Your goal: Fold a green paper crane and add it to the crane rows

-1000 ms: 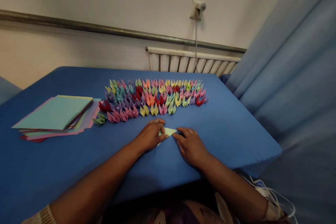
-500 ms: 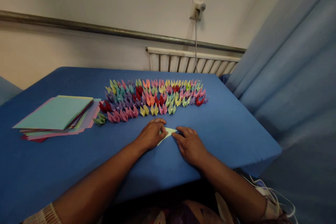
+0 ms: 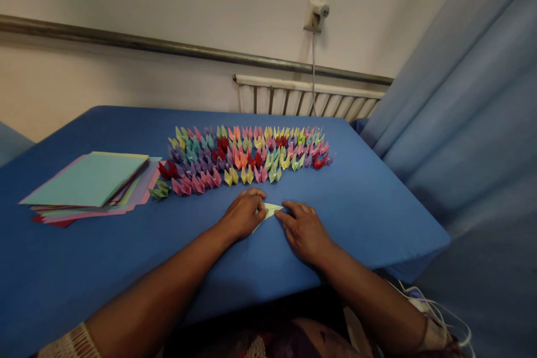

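Observation:
A small pale green folded paper (image 3: 271,211) lies flat on the blue table (image 3: 361,207) between my hands. My left hand (image 3: 243,214) covers its left part, fingers curled and pressing down on it. My right hand (image 3: 305,230) rests on its right edge, fingertips pressed against the fold. Just beyond the hands stand several rows of small folded paper pieces (image 3: 247,152) in pink, purple, yellow, green and red.
A stack of flat coloured paper sheets (image 3: 90,182) lies at the left of the table. A loose green folded piece (image 3: 159,190) sits beside the stack. A blue curtain (image 3: 474,106) hangs at the right, and a white cable (image 3: 436,307) trails by my right wrist.
Almost nothing differs. My left fingers have crept slightly further over the pale green paper, so less of it shows.

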Action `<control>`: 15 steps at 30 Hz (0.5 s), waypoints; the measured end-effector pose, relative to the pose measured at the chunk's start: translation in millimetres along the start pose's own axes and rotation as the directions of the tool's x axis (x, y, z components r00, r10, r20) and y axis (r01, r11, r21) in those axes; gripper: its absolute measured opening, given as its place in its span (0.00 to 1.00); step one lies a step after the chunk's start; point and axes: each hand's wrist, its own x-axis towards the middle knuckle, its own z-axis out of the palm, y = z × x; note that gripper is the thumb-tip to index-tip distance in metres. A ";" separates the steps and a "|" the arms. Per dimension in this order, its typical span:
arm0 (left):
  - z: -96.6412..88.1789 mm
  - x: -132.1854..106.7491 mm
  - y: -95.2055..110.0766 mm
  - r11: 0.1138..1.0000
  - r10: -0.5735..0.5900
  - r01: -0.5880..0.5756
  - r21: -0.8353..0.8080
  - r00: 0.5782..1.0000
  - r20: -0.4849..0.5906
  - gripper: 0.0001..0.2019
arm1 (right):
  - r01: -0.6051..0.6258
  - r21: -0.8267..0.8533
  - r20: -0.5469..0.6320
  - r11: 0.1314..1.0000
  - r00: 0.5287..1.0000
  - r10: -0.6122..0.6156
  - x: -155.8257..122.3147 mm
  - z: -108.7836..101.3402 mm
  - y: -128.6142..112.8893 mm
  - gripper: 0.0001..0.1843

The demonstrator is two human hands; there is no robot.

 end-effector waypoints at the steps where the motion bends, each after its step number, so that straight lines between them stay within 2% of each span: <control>1: -0.3 0.2 0.2 1.000 -0.003 0.003 0.001 1.000 0.004 0.07 | -0.009 0.000 0.000 1.000 1.000 0.009 0.3 0.0 -0.2 0.22; 15: 5.5 2.2 -0.9 1.000 0.006 -0.006 0.009 1.000 -0.013 0.06 | -0.027 0.000 -0.006 1.000 1.000 0.027 1.1 -2.3 -1.7 0.22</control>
